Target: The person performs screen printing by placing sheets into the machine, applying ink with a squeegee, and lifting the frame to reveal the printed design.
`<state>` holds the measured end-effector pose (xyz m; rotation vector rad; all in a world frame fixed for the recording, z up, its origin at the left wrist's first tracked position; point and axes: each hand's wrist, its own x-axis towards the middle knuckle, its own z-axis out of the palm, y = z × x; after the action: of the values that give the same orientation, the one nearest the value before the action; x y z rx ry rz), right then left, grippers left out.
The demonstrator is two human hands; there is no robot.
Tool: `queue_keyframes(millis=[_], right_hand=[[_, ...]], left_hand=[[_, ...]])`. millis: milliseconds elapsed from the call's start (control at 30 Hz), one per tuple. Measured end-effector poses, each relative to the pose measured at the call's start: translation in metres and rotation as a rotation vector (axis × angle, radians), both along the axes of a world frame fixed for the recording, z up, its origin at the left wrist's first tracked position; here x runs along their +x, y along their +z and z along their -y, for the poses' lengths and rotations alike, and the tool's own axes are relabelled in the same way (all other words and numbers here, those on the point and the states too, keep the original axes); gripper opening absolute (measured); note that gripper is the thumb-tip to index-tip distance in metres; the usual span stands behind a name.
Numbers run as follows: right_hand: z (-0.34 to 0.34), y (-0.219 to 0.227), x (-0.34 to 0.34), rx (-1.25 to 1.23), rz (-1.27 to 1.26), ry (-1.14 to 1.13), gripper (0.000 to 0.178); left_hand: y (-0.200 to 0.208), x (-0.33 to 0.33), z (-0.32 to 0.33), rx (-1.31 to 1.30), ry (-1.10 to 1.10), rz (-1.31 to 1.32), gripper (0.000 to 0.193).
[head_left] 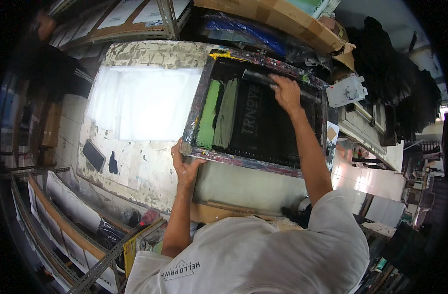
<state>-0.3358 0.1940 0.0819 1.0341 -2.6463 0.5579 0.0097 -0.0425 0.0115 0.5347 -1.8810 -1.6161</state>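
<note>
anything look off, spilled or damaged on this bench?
No spill. The screen frame has its near edge lifted by the left hand, while the right hand grips the squeegee. The table has worn, flaking, paint-stained top. Frame rim is paint-crusted.

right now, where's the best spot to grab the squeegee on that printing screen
Grip the squeegee along its long dark handle, from above, palm down, as the right hand does. It lies across the far end of the screen frame, blade down, so only the top edge is free. The left hand steadies the near corner.
</note>
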Motion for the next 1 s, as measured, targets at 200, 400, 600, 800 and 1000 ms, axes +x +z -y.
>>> queue_keyframes(millis=[200, 400, 600, 800, 1000], right_hand=[[-0.022, 0.033, 0.169, 0.031, 0.068, 0.011, 0.038], [-0.035, 0.070, 0.225, 0.005, 0.269, 0.010, 0.046], [-0.039, 0.032, 0.189, -0.093, 0.430, 0.138, 0.055], [-0.026, 0.014, 0.195, 0.208, 0.350, -0.016, 0.073], [-0.012, -0.010, 0.101, 0.076, 0.136, -0.040, 0.079]], left_hand=[[-0.021, 0.005, 0.005, -0.037, 0.031, 0.015, 0.107], [-0.015, 0.004, 0.007, -0.096, 0.014, 0.055, 0.108], [-0.008, 0.000, 0.011, -0.399, 0.062, 0.052, 0.103], [-0.010, 0.003, 0.016, -0.515, 0.068, 0.134, 0.097], [-0.006, 0.003, 0.013, -0.488, 0.075, 0.157, 0.096]])
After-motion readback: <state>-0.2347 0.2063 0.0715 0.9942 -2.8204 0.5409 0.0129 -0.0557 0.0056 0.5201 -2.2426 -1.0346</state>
